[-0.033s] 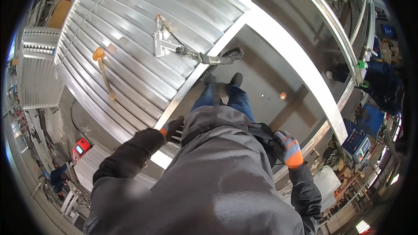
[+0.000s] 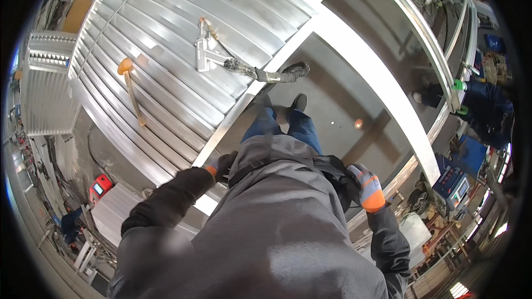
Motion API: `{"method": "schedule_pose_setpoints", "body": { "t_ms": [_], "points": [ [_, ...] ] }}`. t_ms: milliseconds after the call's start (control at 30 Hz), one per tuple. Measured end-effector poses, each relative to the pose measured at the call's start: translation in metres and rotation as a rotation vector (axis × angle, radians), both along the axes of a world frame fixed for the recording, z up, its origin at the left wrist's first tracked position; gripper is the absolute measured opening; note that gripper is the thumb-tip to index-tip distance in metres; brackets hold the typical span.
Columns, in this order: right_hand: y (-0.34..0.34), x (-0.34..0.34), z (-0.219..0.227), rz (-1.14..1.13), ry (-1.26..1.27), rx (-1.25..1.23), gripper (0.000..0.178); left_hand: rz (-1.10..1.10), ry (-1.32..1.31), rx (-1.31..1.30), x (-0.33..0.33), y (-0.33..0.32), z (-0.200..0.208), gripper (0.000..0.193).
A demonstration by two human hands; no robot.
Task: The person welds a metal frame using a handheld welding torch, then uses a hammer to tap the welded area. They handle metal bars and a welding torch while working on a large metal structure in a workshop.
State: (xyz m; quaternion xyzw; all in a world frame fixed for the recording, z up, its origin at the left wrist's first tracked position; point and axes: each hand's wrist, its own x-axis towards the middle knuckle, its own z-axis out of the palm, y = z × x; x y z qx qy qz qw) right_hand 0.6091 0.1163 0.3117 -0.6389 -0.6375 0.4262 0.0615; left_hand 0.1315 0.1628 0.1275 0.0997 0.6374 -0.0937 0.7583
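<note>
My left hand [image 2: 224, 166], in a dark glove with an orange cuff, is at the left side of my waist by the apron belt [image 2: 252, 170]. Its fingers are mostly hidden. At my right hip, my right hand [image 2: 366, 187], in a grey and orange glove, has its fingers closed on the edge of a black pouch [image 2: 341, 180]. Ahead and to the left lies a slatted metal panel [image 2: 183, 61]. On it rest a mallet [image 2: 133, 91] with an orange-yellow head and a silver gun-shaped tool [image 2: 203, 55]. A wrapped hose [image 2: 271, 76] runs from the tool over the panel's edge.
A broad white metal frame bar [image 2: 382, 72] curves along the right, above the grey floor. At the far right a person [image 2: 482, 102] in dark clothes and green gloves is at a metal rail. A red device [image 2: 101, 188] sits at left, a blue machine [image 2: 451, 182] at right.
My left hand has shifted slightly toward my waist and my feet appear a little differently placed. The mallet, the silver tool and my right hand are nearly unchanged.
</note>
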Motion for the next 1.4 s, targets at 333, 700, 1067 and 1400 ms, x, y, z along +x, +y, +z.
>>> {"method": "schedule_pose_setpoints", "body": {
  "t_ms": [333,700,1067,1400],
  "points": [
    [0.0,0.052,-0.008,0.104,0.01,-0.06,0.025,-0.148,0.416,0.631,-0.001,-0.079,-0.03,0.051],
    [-0.085,0.053,-0.052,-0.238,0.231,-0.341,0.029,-0.539,0.38,0.645,-0.029,-0.031,-0.048,0.05],
    [0.003,0.105,-0.047,0.065,0.199,-0.731,0.032,-0.259,-0.126,1.118,0.112,0.059,0.143,0.038],
    [0.171,0.142,-0.079,0.334,0.222,-1.162,0.033,-0.309,-0.092,0.991,0.15,0.078,0.133,0.064]
  ]
}}
